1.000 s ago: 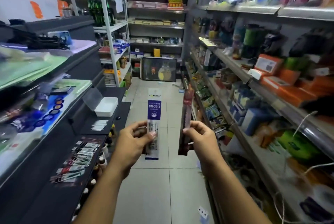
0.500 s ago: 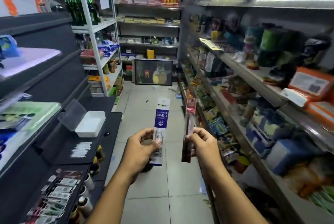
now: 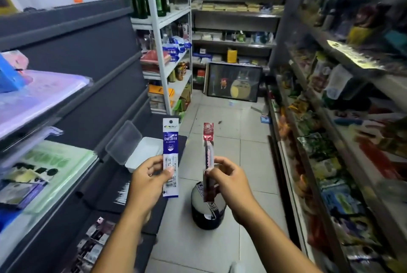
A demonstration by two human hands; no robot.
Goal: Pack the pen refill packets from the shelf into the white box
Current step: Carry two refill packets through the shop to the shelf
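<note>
My left hand (image 3: 149,179) pinches a blue and white pen refill packet (image 3: 170,140), held upright at mid-frame. To its right my right hand (image 3: 226,181) pinches a red refill packet (image 3: 208,147), also upright and seen nearly edge-on. The white box (image 3: 144,155) stands on the dark shelf to the left, just beyond my left hand, with its clear lid (image 3: 123,140) tipped open behind it. More refill packets (image 3: 94,244) lie on the dark shelf at the lower left.
Dark shelving (image 3: 92,57) runs along the left and stocked shelves (image 3: 330,140) along the right of a narrow tiled aisle. A round black container (image 3: 208,213) stands on the floor below my hands. A framed picture (image 3: 233,82) leans at the aisle's far end.
The view has moved forward and turned left, so the white box is now close beside my left hand. Both hands keep their packets upright. The black container has come into view.
</note>
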